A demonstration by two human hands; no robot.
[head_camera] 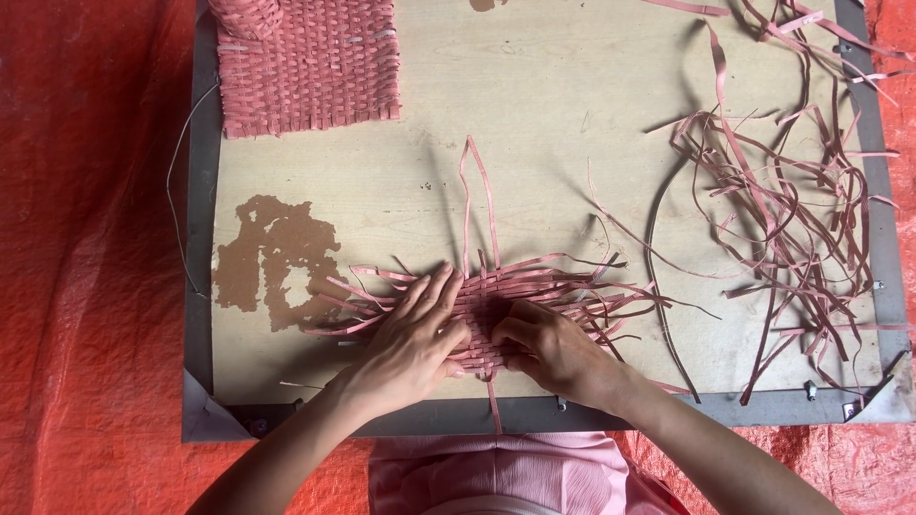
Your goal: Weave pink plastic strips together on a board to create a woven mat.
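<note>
The left hand point(412, 339) lies flat w/ fingers together, pressing the small pink woven patch point(491, 300) at the near edge of the wooden board point(534, 124); the right hand point(551, 351) is curled, fingertips pinching a strip in the weave. If the left palm lifts, I think loose ends may slip out & the weave opens, esp. the upright looped strip point(477, 205). No packages, labels or signs visible; only a finished woven mat point(310, 72) at far left and a pile of loose strips point(782, 210) at right.

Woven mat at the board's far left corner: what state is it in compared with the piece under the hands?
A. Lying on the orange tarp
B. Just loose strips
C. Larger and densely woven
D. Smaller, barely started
C: the mat is a big, tight weave on the board, while the piece under both hands is small with loose ends.
</note>
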